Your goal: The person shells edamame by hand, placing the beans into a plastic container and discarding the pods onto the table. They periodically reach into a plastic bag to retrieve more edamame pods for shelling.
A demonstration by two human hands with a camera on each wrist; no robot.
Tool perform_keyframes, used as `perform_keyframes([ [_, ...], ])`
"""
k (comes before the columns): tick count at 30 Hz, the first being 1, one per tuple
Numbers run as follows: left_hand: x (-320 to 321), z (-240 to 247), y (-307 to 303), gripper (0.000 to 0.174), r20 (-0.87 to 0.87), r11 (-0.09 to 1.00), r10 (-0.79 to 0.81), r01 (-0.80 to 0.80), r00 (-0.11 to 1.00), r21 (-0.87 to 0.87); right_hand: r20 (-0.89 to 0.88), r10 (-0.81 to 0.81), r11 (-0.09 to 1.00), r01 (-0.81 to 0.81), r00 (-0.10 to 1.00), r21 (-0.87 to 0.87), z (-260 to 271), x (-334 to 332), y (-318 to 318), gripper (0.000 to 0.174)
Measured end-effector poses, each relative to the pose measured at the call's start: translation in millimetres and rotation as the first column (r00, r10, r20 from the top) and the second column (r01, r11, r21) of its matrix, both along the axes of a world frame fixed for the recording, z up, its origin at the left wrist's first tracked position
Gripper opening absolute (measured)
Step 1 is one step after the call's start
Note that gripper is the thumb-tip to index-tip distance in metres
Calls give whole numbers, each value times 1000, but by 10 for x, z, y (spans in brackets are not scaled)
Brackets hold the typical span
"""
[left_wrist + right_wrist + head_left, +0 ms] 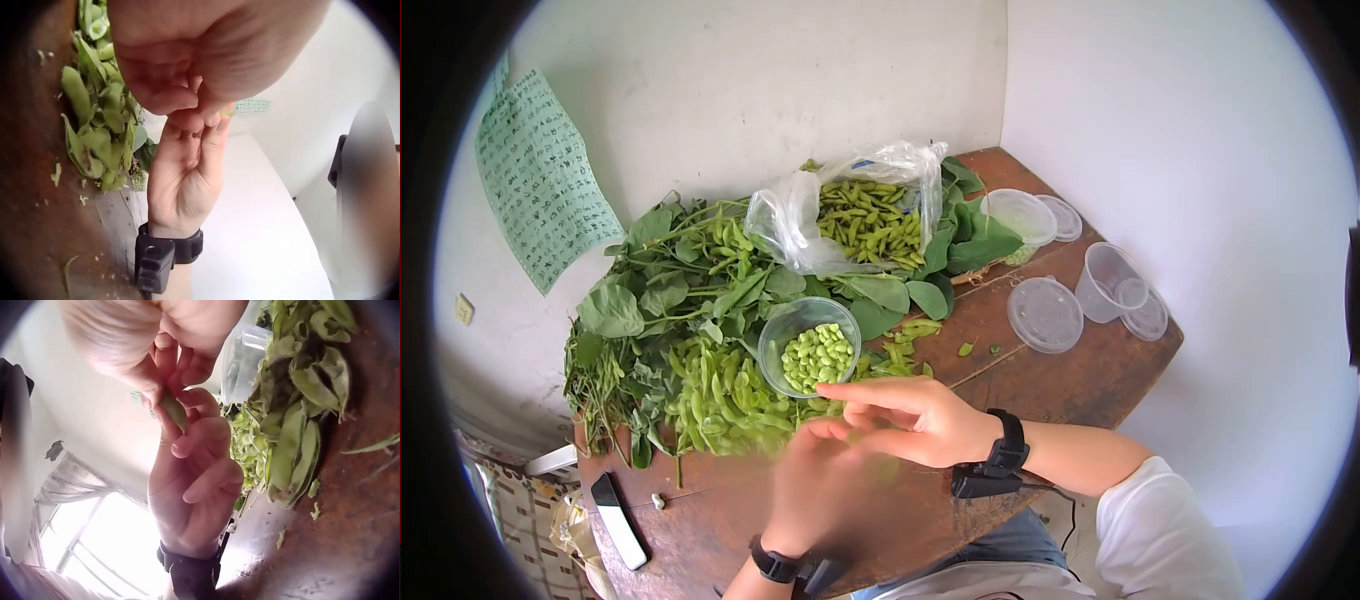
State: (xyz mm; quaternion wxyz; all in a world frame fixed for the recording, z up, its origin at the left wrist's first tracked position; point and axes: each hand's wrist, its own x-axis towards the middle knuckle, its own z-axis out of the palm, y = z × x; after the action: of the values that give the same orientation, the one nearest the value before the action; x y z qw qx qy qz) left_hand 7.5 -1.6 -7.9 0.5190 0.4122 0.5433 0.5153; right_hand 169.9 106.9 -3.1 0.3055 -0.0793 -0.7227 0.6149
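Note:
Both hands meet over the front of the table, close below a clear plastic bowl [771,350] of shelled green soybeans [818,357]. Between their fingertips is a green soybean pod [174,411], best seen in the right wrist view. My right hand [935,420] pinches its upper end with the thumb. The curled fingers of my left hand [825,490] hold its lower end; this hand is blurred in the head view. In the left wrist view, the fingers hide most of the pod. A heap of pods and split shells [725,400] lies left of the bowl.
Leafy soybean stalks [670,270] cover the back left, beside a plastic bag [790,225] of darker pods. Plastic cups [1100,290] and lids [1045,315] stand at the right. A black-and-white flat object [620,525] lies front left on the wooden table [1040,395].

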Motion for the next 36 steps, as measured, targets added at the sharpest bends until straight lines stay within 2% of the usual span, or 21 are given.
perform_keyframes([
  [5,-42,-174,12,20,-116,996,39,-29,992,86,-65,-72,997,74,995,32,-106,-73,10,64],
  [7,-45,-190,16,20,-244,987,74,-36,967,157,-47,-70,997,71,996,34,-52,-63,2,64],
  [10,-57,-246,3,21,-266,974,80,-18,961,227,-30,-66,998,66,997,-1,-39,-41,-4,64],
  [13,-28,-135,-11,21,-167,974,38,1,985,226,-44,-38,994,33,998,-100,-115,-50,4,63],
  [15,-23,-142,-15,21,-185,980,47,-9,982,201,-62,-19,989,9,998,-145,-134,-66,13,62],
  [17,-32,-196,1,21,-113,965,58,-27,992,261,-65,21,950,-40,998,-309,-138,-65,8,63],
  [18,-28,-191,-7,21,-115,965,60,-28,992,261,-67,22,950,-41,998,-308,-130,-59,8,63],
  [20,-27,-173,-7,21,-128,967,68,-34,989,253,-57,-14,957,-3,998,-289,-103,-49,15,49],
  [21,-41,-176,1,21,-131,966,68,-32,989,257,-60,-14,959,-3,998,-285,-108,-51,32,49],
  [23,-61,-199,1,19,-236,961,100,-32,967,274,-83,-39,995,31,996,-95,-141,-54,47,30],
  [24,-55,-197,5,19,-232,961,104,-38,967,274,-79,-34,995,27,996,-95,-141,-60,33,30],
  [26,-46,-181,24,18,-255,946,144,-58,956,319,-120,-86,972,58,989,-226,-146,-85,-7,17],
  [30,-58,-136,12,19,-261,952,142,-60,955,299,-78,-141,969,122,987,-215,-166,-88,-43,18],
  [32,-50,-143,34,21,-306,911,197,-59,931,409,60,-150,917,162,987,-364,-73,-81,-60,19],
  [33,-53,-137,41,21,-298,911,207,-72,932,407,69,-140,919,155,988,-363,-76,-88,-48,19],
  [36,-57,-84,37,20,-403,904,228,-38,886,427,-65,-128,953,104,990,-285,-142,-100,-17,17],
])
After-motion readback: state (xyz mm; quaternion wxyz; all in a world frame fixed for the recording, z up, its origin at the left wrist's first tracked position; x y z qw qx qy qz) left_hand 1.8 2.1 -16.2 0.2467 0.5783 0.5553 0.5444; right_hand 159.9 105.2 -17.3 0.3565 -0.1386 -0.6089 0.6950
